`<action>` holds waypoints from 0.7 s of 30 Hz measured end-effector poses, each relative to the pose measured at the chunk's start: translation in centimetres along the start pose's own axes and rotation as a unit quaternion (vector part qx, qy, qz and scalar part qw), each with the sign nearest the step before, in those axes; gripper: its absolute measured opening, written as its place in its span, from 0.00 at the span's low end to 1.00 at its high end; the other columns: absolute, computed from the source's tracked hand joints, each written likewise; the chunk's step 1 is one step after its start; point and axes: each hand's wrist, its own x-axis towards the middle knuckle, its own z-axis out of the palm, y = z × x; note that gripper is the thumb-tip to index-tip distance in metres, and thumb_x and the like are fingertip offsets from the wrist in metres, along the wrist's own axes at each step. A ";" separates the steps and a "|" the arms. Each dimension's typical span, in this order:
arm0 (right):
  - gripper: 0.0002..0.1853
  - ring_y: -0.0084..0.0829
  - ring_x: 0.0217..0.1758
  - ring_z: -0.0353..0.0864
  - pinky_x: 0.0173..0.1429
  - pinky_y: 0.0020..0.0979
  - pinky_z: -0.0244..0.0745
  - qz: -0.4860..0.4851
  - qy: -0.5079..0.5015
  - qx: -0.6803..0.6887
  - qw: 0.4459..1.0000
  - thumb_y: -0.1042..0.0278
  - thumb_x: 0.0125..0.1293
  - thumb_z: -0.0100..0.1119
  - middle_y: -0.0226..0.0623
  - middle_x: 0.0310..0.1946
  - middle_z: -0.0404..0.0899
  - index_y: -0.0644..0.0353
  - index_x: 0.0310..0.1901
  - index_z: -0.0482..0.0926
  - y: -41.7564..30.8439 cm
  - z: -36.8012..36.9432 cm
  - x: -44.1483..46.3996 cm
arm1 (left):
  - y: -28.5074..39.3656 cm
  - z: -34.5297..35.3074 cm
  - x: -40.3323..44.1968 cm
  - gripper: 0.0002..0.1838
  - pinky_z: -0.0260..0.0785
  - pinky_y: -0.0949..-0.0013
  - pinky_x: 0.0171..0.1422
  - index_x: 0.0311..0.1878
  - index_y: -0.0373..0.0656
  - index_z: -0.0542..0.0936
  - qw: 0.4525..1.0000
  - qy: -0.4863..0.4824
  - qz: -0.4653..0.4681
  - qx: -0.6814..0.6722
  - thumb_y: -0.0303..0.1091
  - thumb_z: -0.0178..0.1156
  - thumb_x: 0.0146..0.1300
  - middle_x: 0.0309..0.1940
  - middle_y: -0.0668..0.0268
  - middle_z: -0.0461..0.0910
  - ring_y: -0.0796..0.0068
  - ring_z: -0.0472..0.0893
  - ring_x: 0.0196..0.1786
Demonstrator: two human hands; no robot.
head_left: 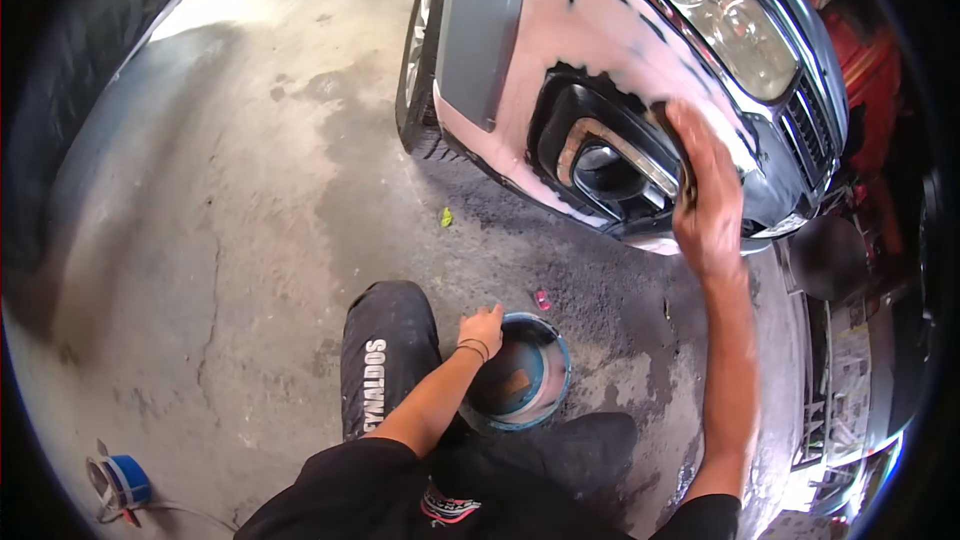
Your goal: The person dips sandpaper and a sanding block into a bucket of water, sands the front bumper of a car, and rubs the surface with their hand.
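My right hand (708, 190) presses against the front bumper (500, 120) of a car, beside the fog light (608, 172). Its fingers lie close together along the curved surface, slightly blurred. A dark edge shows beside the palm, but I cannot make out what it belongs to. The bumper is patchy pink and grey, with bare black around the fog light opening. Down by my knees, my left hand (482, 330) has its fingers curled at the rim of a round blue bucket (556, 338). A brownish flat piece (515, 383) lies in the bucket.
The headlight (730, 25) sits above the bumper, and a front tyre (420, 70) stands to its left. A blue roll-shaped object (128, 480) lies at lower left. A green scrap (446, 217) and a pink scrap (542, 300) are on the stained concrete floor (260, 270).
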 end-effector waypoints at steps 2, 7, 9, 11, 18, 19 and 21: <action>0.38 0.51 0.79 0.78 0.82 0.47 0.72 -0.074 -0.019 -0.058 0.995 0.90 0.58 0.57 0.47 0.75 0.81 0.59 0.74 0.80 0.4 0.1 4.2 | 0.1 0.2 0.0 0.21 0.80 0.40 0.66 0.65 0.49 0.76 1.000 0.006 -0.002 -0.010 0.35 0.66 0.71 0.58 0.48 0.85 0.40 0.88 0.59; 0.36 0.42 0.97 0.43 0.94 0.69 0.25 -0.099 -0.159 -0.220 0.957 0.60 0.75 0.62 0.14 0.86 0.68 0.32 0.84 0.71 4.0 2.3 4.4 | -0.4 0.3 -0.1 0.21 0.83 0.41 0.62 0.64 0.48 0.75 0.999 0.006 0.010 -0.034 0.35 0.67 0.71 0.56 0.46 0.85 0.38 0.89 0.55; 0.35 0.43 0.97 0.41 0.94 0.69 0.23 -0.110 -0.178 -0.256 0.944 0.56 0.77 0.62 0.14 0.87 0.67 0.31 0.85 0.70 4.4 1.8 4.2 | -0.1 0.1 -0.1 0.21 0.83 0.41 0.61 0.64 0.47 0.75 0.999 -0.001 0.008 -0.049 0.35 0.67 0.71 0.56 0.46 0.85 0.37 0.89 0.54; 0.32 0.44 0.97 0.36 0.92 0.73 0.19 -0.126 -0.183 -0.265 0.938 0.44 0.83 0.57 0.13 0.86 0.68 0.31 0.85 0.70 4.1 2.2 4.7 | -0.1 -0.1 0.0 0.21 0.84 0.41 0.60 0.64 0.46 0.75 0.999 0.000 0.007 -0.053 0.34 0.67 0.70 0.56 0.46 0.85 0.37 0.90 0.54; 0.27 0.45 0.96 0.44 0.91 0.77 0.21 -0.161 -0.190 -0.259 0.933 0.39 0.87 0.48 0.16 0.79 0.77 0.36 0.78 0.79 0.2 9.8 11.7 | -0.6 0.0 -0.3 0.20 0.84 0.41 0.61 0.62 0.45 0.76 0.998 0.002 0.014 -0.065 0.35 0.67 0.70 0.55 0.46 0.85 0.37 0.90 0.54; 0.27 0.45 0.96 0.45 0.91 0.78 0.22 -0.158 -0.192 -0.258 0.934 0.39 0.87 0.47 0.15 0.78 0.79 0.37 0.77 0.80 0.0 10.6 12.0 | -0.5 -0.3 -0.3 0.20 0.84 0.42 0.61 0.62 0.44 0.77 0.998 0.001 0.012 -0.061 0.35 0.67 0.70 0.55 0.46 0.85 0.38 0.90 0.54; 0.27 0.45 0.96 0.43 0.91 0.76 0.19 -0.158 -0.199 -0.251 0.934 0.39 0.87 0.48 0.16 0.80 0.77 0.36 0.78 0.79 -0.1 9.0 11.6 | -0.6 -0.6 0.2 0.20 0.84 0.42 0.61 0.62 0.44 0.77 0.998 0.000 0.014 -0.057 0.35 0.67 0.70 0.55 0.46 0.86 0.38 0.90 0.54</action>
